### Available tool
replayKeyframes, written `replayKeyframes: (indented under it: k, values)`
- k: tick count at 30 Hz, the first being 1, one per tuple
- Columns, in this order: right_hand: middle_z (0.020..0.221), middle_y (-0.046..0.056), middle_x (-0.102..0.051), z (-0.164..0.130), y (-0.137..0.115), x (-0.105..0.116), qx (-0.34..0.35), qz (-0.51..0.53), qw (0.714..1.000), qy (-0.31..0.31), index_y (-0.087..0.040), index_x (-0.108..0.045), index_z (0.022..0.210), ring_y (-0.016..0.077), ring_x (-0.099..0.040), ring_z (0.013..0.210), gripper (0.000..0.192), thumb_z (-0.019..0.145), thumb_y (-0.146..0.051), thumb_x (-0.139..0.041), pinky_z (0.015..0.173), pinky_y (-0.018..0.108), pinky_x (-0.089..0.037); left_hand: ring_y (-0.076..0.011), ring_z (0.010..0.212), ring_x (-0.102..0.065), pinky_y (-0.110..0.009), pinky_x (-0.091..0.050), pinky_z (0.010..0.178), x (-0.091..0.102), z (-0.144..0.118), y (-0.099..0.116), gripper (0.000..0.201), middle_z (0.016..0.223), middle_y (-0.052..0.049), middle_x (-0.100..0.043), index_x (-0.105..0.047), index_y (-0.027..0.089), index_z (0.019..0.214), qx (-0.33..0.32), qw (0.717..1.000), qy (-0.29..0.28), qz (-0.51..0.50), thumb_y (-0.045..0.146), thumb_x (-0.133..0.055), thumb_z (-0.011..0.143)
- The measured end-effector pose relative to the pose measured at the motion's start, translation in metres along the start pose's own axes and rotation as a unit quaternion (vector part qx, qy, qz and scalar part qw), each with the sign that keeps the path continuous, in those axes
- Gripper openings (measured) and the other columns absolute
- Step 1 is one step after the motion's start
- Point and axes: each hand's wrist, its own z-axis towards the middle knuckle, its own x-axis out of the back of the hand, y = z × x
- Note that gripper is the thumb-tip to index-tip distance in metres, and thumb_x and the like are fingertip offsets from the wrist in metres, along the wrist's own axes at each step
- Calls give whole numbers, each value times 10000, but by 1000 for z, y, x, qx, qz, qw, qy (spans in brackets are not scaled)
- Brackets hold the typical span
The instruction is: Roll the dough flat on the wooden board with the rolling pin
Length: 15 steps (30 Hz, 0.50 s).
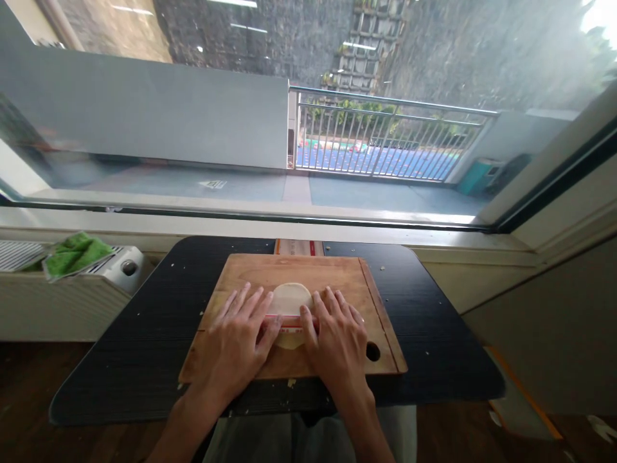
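Both hands lie palm down on a rolling pin (288,323), a thin clear rod with a red band, which rests across a flat round of dough (290,302). The left hand (236,344) covers the pin's left end, its fingers spread apart and stretched flat, not curled around the rod. The right hand (337,341) covers the right end the same way, fingers apart and flat, pressing from above. The dough sits near the middle of a wooden board (299,270), with its far edge showing past the pin and a little of its near edge showing between the hands. The board has a round hole (373,352) in its near right corner and lies on a black bench (434,321) dotted with pale crumbs. To the far left a green cloth (72,254) lies on a white heater (120,267). Beyond the bench is a wide window (308,128) with a railing outside
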Motion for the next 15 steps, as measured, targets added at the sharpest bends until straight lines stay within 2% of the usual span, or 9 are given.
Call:
replayKeyframes:
  k: [3, 7, 11, 15]
  values:
    - [1543, 145, -666, 5, -3, 3, -5, -3, 1000, -20, -284, -736, 1400, 401, -559, 1478, 420, 1118, -489, -500, 1197, 605, -445, -394, 1517, -554, -634, -478, 1224, 3, -3, 1, 543, 1551, -96, -682, -698, 271, 1502, 0, 1000, -5, 1, 531, -455, 1092]
    - [1577, 108, -648, 28, -7, 9, -25, -35, 996, -75, -261, -721, 1441, 357, -487, 1556, 450, 1152, -448, -431, 1240, 525, -415, -386, 1549, -517, -603, -458, 1243, 2, 21, -1, 545, 1559, -96, -677, -696, 244, 1511, 23, 999, -22, 26, 493, -424, 1109]
    - [1629, 131, -602, 44, -8, 9, -42, -57, 993, -95, -228, -678, 1525, 358, -463, 1578, 496, 1155, -438, -422, 1260, 520, -390, -382, 1528, -544, -579, -454, 1247, -2, 47, -3, 540, 1551, -111, -682, -723, 221, 1478, 41, 998, -41, 37, 490, -424, 1118]
    - [1633, 142, -598, 40, -8, 10, -42, -55, 993, -94, -230, -673, 1536, 360, -474, 1577, 495, 1147, -441, -451, 1268, 536, -385, -389, 1504, -569, -591, -472, 1228, -3, 48, -3, 517, 1545, -118, -684, -759, 226, 1432, 37, 998, -34, 36, 465, -425, 1117]
